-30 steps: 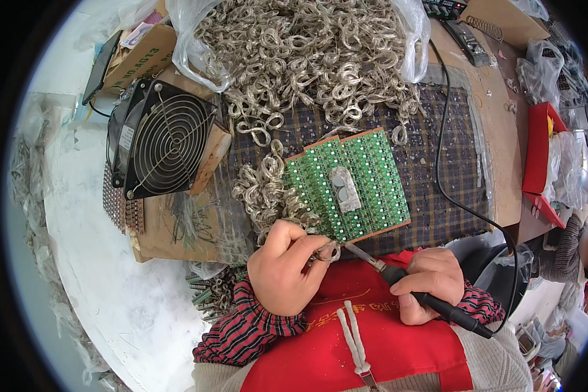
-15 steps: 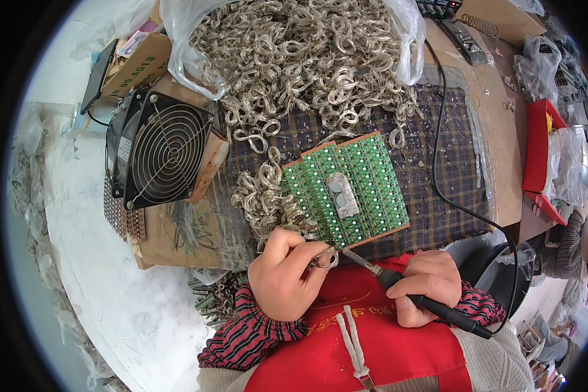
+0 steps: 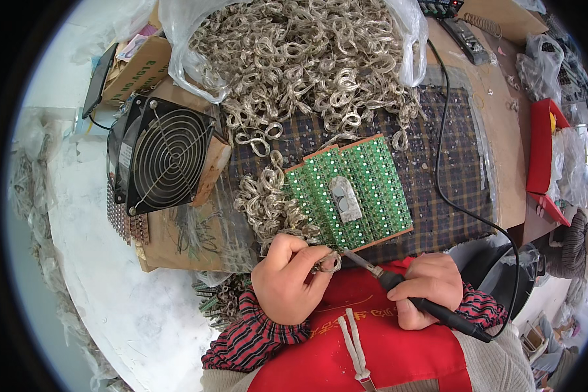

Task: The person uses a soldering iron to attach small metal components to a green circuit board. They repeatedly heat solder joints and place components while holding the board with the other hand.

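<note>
My right hand (image 3: 426,291) grips the black handle of a soldering iron (image 3: 398,287), whose metal tip points to the upper left and reaches the lower corner of a green circuit board panel (image 3: 379,189). Pinched in my left hand (image 3: 290,279) is a small coiled wire bundle (image 3: 330,262), its end close to the iron's tip at that corner. Whether tip and wire touch is too small to tell. A pale block with round grey discs (image 3: 346,199) lies on the panel. Along the panel's left edge runs a row of wire bundles (image 3: 268,209).
A large heap of coiled wires (image 3: 300,59) spills from a clear plastic bag at the back. A black fan (image 3: 170,155) stands at the left. The iron's black cord (image 3: 441,176) crosses the checked cloth (image 3: 460,157). A red box (image 3: 541,147) sits far right.
Both hands hold almost the same pose. The whole view has shifted very slightly, and the wire bundle and iron tip remain together at the panel's lower corner.
</note>
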### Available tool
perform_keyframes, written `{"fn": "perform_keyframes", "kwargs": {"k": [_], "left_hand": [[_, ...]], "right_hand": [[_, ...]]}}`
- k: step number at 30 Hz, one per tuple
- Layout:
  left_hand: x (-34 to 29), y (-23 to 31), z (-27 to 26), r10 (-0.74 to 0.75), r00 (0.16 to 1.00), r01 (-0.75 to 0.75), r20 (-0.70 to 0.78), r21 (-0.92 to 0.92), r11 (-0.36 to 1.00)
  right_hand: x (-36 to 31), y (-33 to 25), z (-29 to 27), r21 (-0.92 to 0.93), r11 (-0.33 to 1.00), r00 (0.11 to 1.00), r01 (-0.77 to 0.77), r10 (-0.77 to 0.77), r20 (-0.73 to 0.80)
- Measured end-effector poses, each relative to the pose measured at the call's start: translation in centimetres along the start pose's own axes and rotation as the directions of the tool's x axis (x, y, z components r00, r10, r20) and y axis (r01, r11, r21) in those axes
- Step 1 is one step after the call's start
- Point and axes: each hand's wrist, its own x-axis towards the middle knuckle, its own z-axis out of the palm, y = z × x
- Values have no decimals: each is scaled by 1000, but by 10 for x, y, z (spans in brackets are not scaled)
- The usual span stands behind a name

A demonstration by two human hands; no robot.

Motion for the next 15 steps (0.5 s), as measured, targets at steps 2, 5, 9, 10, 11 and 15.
{"fn": "perform_keyframes", "kwargs": {"k": [2,5,9,10,11,15], "left_hand": [[0,0,0,-4,1000,4,1,-4,1000],[1,1,1,1,1000,-1,-10,-10,1000],[2,1,1,34,999,-34,-9,12,999],[3,2,0,38,999,-38,-1,9,999],[3,2,0,40,999,-40,7,5,999],[4,3,-2,38,999,-38,22,4,999]], "right_hand": [[1,0,0,2,1000,1000,-8,8,3],[1,-1,0,2,1000,1000,-19,19,15],[3,0,1,6,1000,1000,-14,14,0],[3,0,2,4,1000,1000,-6,6,0],[4,0,2,6,1000,1000,-2,2,-1],[4,0,1,-6,1000,1000,3,-3,9]]}}
